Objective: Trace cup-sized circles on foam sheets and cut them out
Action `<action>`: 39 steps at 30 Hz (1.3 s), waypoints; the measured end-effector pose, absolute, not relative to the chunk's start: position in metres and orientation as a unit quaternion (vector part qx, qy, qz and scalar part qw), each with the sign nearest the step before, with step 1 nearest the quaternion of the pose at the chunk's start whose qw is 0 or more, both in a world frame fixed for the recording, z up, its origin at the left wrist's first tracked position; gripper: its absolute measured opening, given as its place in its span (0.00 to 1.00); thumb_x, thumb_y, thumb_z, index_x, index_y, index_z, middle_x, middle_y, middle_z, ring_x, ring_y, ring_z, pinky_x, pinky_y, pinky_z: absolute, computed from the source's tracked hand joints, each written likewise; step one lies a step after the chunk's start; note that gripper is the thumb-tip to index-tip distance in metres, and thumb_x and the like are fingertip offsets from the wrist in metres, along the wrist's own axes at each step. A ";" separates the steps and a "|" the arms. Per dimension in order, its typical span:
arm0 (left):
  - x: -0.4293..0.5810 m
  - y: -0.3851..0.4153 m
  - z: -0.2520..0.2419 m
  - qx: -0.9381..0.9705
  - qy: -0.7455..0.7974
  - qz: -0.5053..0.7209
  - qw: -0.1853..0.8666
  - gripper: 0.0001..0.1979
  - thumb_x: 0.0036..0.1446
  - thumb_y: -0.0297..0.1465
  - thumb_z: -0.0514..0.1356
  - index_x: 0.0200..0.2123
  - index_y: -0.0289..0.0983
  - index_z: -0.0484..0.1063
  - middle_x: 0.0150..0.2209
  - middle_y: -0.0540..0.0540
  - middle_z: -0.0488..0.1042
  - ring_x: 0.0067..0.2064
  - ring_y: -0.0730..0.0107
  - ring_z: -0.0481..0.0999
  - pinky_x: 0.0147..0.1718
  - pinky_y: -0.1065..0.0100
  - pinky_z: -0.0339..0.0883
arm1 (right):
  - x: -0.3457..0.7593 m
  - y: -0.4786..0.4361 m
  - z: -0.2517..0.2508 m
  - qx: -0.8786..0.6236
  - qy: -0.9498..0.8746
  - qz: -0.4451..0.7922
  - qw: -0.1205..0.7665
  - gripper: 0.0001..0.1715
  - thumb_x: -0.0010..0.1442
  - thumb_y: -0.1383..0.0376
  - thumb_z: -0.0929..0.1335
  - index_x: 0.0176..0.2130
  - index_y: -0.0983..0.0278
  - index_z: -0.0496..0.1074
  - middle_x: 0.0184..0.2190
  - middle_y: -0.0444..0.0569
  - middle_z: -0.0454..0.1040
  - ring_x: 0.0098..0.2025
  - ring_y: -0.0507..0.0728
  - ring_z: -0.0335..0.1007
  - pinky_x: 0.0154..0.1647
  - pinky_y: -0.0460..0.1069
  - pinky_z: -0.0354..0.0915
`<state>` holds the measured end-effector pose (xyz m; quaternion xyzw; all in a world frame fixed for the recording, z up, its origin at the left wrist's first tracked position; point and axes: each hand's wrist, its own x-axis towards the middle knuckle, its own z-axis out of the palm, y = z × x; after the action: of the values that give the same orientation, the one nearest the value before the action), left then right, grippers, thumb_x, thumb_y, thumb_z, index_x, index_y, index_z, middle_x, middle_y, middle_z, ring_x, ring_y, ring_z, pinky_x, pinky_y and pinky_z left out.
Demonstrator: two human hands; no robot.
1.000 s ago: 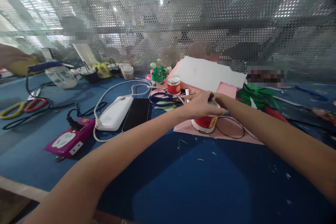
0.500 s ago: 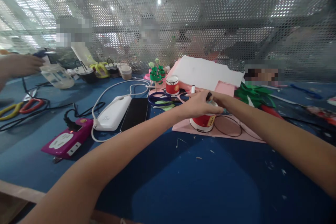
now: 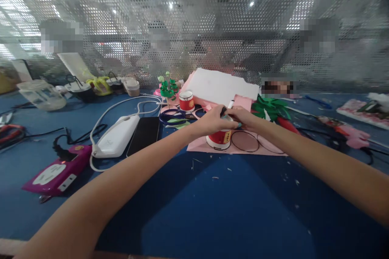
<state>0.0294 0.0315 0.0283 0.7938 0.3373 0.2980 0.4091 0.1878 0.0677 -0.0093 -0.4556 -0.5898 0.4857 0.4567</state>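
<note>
A red-and-white cup with a yellow label stands on a pink sheet. My left hand is closed at its upper left side. My right hand curls in from the right, its fingers closed around a white marker. A black piece shows at the top of my left hand, next to the marker; whether the two are joined I cannot tell. Dark outlined circles lie on the pink sheet, right of the cup. My fingers hide the cup's upper part.
Blue-handled scissors, a smaller red-and-white cup and white sheets lie behind. Leftward are a black phone, a white power bank and a purple power strip. Green cut paper sits to the right.
The view has turned right, so things appear farther left. The marker has tilted and come close to the black piece at my left hand. The other person's hand at far left is out of view.
</note>
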 end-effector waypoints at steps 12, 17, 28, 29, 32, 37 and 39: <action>0.029 0.025 0.036 0.798 0.357 0.290 0.388 0.15 0.40 0.35 0.62 0.27 0.37 0.57 0.26 0.53 0.59 0.28 0.74 0.60 0.28 0.69 0.55 | 0.196 0.021 -0.010 -0.476 -0.530 0.491 0.501 0.23 0.53 0.56 0.65 0.14 0.62 0.56 0.05 0.37 0.50 0.09 0.45 0.42 0.09 0.43 0.39; 0.028 0.025 0.034 0.790 0.352 0.292 0.408 0.16 0.41 0.35 0.62 0.28 0.36 0.58 0.27 0.52 0.61 0.29 0.75 0.61 0.29 0.69 0.56 | 0.200 0.009 -0.017 -0.460 -0.524 0.483 0.529 0.25 0.53 0.52 0.66 0.16 0.61 0.53 0.06 0.36 0.49 0.10 0.45 0.41 0.10 0.43 0.40; 0.027 0.029 0.029 0.803 0.342 0.297 0.388 0.17 0.41 0.37 0.63 0.26 0.37 0.56 0.26 0.52 0.60 0.29 0.75 0.60 0.27 0.70 0.55 | 0.198 -0.066 -0.010 -0.410 -0.763 -0.117 0.486 0.10 0.61 0.64 0.60 0.31 0.63 0.66 0.21 0.47 0.69 0.21 0.51 0.63 0.22 0.47 0.59; 0.027 0.030 0.029 0.805 0.343 0.295 0.383 0.17 0.41 0.37 0.63 0.26 0.37 0.56 0.26 0.53 0.60 0.29 0.75 0.60 0.27 0.70 0.55 | 0.194 -0.075 -0.009 -0.327 -0.812 -0.199 0.441 0.06 0.61 0.66 0.61 0.34 0.63 0.66 0.24 0.48 0.71 0.24 0.52 0.65 0.24 0.47 0.60; 0.026 0.030 0.029 0.806 0.349 0.289 0.380 0.17 0.41 0.36 0.62 0.26 0.37 0.55 0.26 0.53 0.59 0.29 0.75 0.59 0.27 0.71 0.54 | 0.170 -0.095 -0.007 -0.208 -0.879 -0.277 0.328 0.07 0.58 0.67 0.65 0.40 0.65 0.67 0.22 0.44 0.70 0.24 0.51 0.64 0.23 0.47 0.57; 0.025 0.027 0.030 0.799 0.358 0.289 0.388 0.18 0.41 0.37 0.63 0.27 0.38 0.55 0.26 0.54 0.57 0.28 0.76 0.58 0.26 0.72 0.53 | 0.118 -0.096 -0.009 -0.222 -0.890 -0.341 0.204 0.10 0.60 0.71 0.61 0.40 0.73 0.68 0.22 0.48 0.68 0.25 0.55 0.64 0.23 0.49 0.56; 0.025 0.026 0.030 0.798 0.362 0.286 0.387 0.18 0.41 0.37 0.63 0.27 0.38 0.55 0.26 0.54 0.57 0.28 0.75 0.58 0.26 0.72 0.54 | 0.103 -0.090 -0.010 -0.258 -0.892 -0.323 0.184 0.12 0.60 0.73 0.59 0.41 0.74 0.69 0.25 0.52 0.69 0.27 0.56 0.65 0.26 0.49 0.59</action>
<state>0.0247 0.0265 0.0304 0.7985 0.3620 0.2855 0.3871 0.1032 -0.0905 -0.0102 -0.2576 -0.8918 -0.3232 0.1841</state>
